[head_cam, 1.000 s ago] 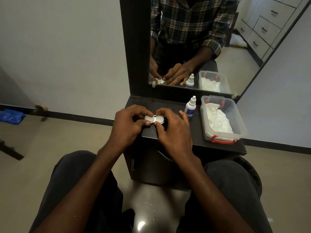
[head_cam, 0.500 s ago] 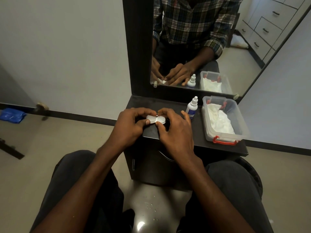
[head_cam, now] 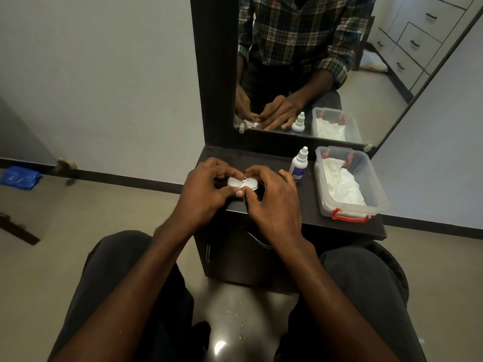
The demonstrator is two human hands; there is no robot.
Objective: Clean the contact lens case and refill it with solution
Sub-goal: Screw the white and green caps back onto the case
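A white contact lens case (head_cam: 242,183) with two round lids lies between my hands over the left part of the dark dresser top (head_cam: 298,205). My left hand (head_cam: 206,192) pinches its left cup between thumb and fingers. My right hand (head_cam: 271,202) curls round the right cup, thumb against the near side. A small white solution bottle (head_cam: 298,165) with a blue label stands upright just right of my right hand.
A clear plastic box (head_cam: 347,184) with red latches holds white tissue at the dresser's right end. A mirror (head_cam: 326,66) stands behind, reflecting the hands and objects. My knees sit under the dresser's front edge. A blue bag (head_cam: 19,177) lies on the floor far left.
Both hands have stayed on the case; my thumbs have drawn closer together at the case's near side. The bottle and box have not moved.
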